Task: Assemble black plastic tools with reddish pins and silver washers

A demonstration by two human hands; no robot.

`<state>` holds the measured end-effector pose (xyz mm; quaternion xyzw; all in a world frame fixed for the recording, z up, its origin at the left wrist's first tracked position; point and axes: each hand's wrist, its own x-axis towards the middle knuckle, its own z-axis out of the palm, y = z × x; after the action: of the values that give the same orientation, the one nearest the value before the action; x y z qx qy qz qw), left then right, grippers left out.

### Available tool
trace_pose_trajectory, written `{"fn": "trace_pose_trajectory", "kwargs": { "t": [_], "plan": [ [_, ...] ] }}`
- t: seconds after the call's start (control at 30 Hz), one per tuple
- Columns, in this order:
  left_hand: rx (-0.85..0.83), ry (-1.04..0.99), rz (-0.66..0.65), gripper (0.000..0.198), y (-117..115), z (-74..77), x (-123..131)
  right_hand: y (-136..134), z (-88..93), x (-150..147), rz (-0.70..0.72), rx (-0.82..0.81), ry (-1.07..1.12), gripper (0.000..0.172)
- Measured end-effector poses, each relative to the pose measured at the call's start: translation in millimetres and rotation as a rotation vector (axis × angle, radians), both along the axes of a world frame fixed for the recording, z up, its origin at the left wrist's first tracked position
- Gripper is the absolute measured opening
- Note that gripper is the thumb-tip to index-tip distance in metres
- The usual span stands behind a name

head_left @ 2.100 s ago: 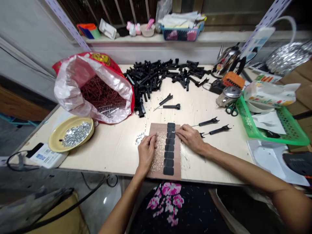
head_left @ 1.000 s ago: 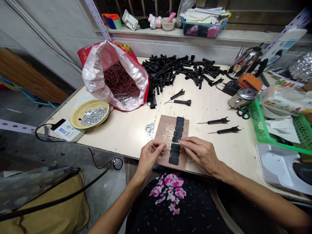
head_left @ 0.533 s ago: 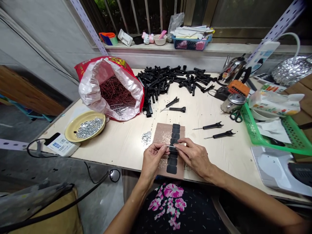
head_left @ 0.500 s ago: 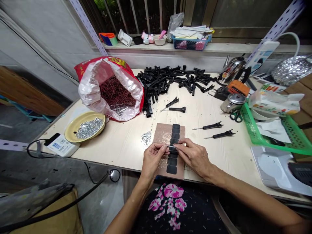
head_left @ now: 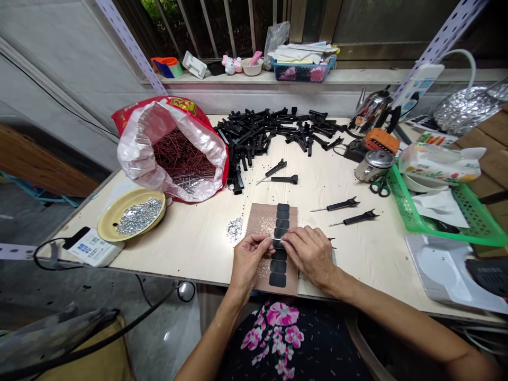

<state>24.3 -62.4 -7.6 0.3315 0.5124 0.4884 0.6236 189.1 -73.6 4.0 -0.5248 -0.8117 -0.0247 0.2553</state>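
Over a brown board point(head_left: 291, 272) at the table's front edge, my two hands are close together. Finger and thumb of my left hand point(head_left: 249, 260) pinch the left end of a thin metal rod point(head_left: 277, 239). The fingers of my right hand point(head_left: 313, 255) are closed at its right end. A dark forked tip point(head_left: 332, 242) pokes out behind my right hand; whether it joins the rod is hidden. Black rounded pads point(head_left: 278, 265) run in a column down the board, beside pale specks. Black-handled pieces with thin metal shafts point(head_left: 359, 217) lie to the right.
Black plastic parts point(head_left: 254, 132) are heaped at the back. A red bag point(head_left: 214, 132) of brownish rods stands left, near a yellow dish point(head_left: 105, 225) of small metal pieces. More bits point(head_left: 234, 228) lie beside the board. A green basket point(head_left: 448, 233) and kettle point(head_left: 371, 111) are right.
My right hand has turned, its fingers curling in more, and a dark forked tip now shows behind it. My left hand keeps its pinch. The view has shifted slightly.
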Motion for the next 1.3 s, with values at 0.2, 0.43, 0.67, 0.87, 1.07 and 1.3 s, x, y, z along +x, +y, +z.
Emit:
{"fn": "trace_pose_trajectory", "kwargs": {
  "t": [0.2,0.43,0.67,0.87,1.07,1.3],
  "plan": [
    [-0.006,0.003,-0.024,0.025,2.0,-0.1,-2.8,4.8,-2.5,-0.5,0.039,0.023,-0.042,0.018],
    [0.044,0.099,-0.069,0.023,5.9,-2.6,-7.7,9.4,-3.0,0.2,0.070,-0.024,-0.018,0.018],
    [0.068,0.094,-0.120,0.020,7.4,-6.5,-10.1,12.5,-7.9,-0.7,0.100,0.006,-0.087,0.020],
    [0.132,0.233,-0.070,0.019,8.7,-0.8,-9.9,16.0,-5.1,-0.6,0.106,-0.279,0.156,0.023],
    [0.082,0.097,-0.085,0.020,10.8,-0.5,-10.4,17.8,-1.9,-1.0,0.150,-0.225,0.098,0.024],
    [0.058,0.052,-0.091,0.022,10.2,0.3,-8.1,17.9,-2.2,-2.3,0.137,-0.055,-0.003,0.019]
  ]
}}
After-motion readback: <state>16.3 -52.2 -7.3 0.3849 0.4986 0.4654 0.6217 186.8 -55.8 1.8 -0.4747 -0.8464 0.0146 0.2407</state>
